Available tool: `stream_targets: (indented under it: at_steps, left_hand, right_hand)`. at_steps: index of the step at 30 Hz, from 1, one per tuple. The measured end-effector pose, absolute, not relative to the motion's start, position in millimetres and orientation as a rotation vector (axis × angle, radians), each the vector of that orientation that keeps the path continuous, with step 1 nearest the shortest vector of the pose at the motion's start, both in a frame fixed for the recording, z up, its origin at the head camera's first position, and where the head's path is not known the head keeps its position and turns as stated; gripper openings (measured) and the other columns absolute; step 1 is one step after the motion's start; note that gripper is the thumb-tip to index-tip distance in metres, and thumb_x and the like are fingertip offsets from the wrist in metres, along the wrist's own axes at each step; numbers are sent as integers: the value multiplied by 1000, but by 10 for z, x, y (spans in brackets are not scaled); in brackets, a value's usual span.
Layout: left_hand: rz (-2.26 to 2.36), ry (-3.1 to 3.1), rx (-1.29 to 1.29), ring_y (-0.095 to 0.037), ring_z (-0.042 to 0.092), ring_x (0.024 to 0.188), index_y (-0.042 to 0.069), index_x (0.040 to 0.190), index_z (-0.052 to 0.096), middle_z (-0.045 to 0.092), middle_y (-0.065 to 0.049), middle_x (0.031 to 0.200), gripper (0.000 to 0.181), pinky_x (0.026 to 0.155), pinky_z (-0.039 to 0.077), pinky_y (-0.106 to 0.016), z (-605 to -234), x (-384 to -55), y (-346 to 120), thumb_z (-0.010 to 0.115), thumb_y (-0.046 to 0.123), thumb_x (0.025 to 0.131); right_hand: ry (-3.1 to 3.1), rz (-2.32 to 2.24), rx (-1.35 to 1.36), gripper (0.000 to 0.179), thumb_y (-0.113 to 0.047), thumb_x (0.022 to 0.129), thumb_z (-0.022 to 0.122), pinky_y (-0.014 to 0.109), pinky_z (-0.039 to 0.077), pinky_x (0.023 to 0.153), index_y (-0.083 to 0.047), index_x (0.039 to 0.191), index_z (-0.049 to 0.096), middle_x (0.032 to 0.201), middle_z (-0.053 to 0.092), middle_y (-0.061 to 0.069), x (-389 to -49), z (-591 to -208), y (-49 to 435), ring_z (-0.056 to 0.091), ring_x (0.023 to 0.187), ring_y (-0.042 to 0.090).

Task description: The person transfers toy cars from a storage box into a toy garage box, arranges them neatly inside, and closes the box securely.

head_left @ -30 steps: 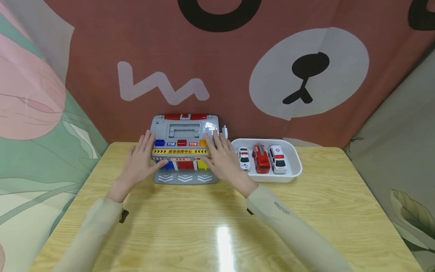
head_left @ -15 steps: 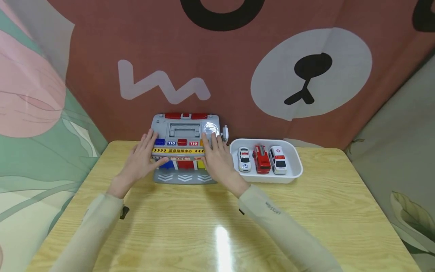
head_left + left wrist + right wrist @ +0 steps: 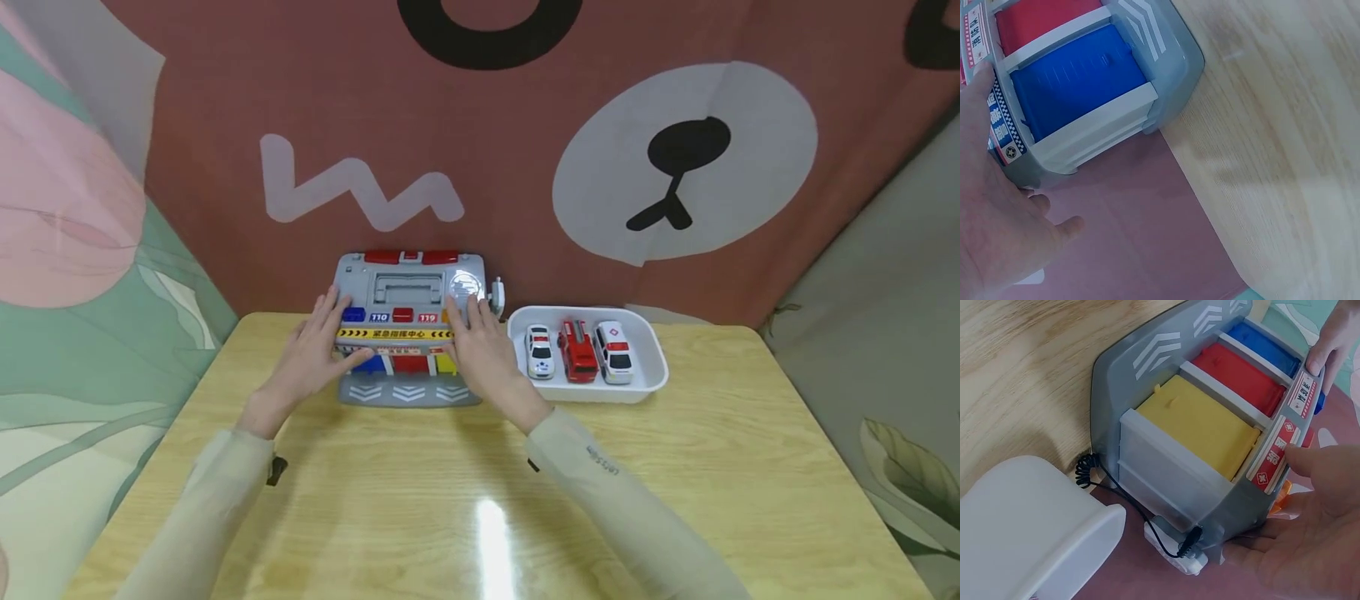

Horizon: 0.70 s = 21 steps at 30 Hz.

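— From here I see the right hand has slid inward over the last second, along the right end of the toy emergency command center. The left hand has barely shifted.

— Is either clenched?

— Neither, I judge: both lie relaxed, fingers straight along the roof's ends. The toy stands on the table, left of the white tray.

— How would you steady it?

— I'd press evenly from both ends, clear of the coiled cord.

— Anything hidden?

— From above, the yellow door is partly covered. The right wrist view cuts off the tray.
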<state>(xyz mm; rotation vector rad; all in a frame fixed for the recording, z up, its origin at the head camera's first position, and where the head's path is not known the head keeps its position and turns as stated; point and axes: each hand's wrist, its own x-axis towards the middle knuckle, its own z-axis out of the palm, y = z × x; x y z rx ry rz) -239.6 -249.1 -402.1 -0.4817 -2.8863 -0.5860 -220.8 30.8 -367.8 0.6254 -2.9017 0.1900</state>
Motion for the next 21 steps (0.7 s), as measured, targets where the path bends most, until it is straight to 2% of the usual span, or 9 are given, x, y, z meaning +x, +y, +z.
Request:
stream_targets:
  at_steps: [21]
  left_hand:
    - [-544,-2881,-471,-31,-1,147,11,156,12,-4,-9,162,98,109,12,-65,-4022,-2357,-2483,59,62,87]
  right_hand:
    - [-2836,227,609,67,-35,98,56,44,29,110,-10,153,27,150,31,27,-2217,-3746,305,31,137,40]
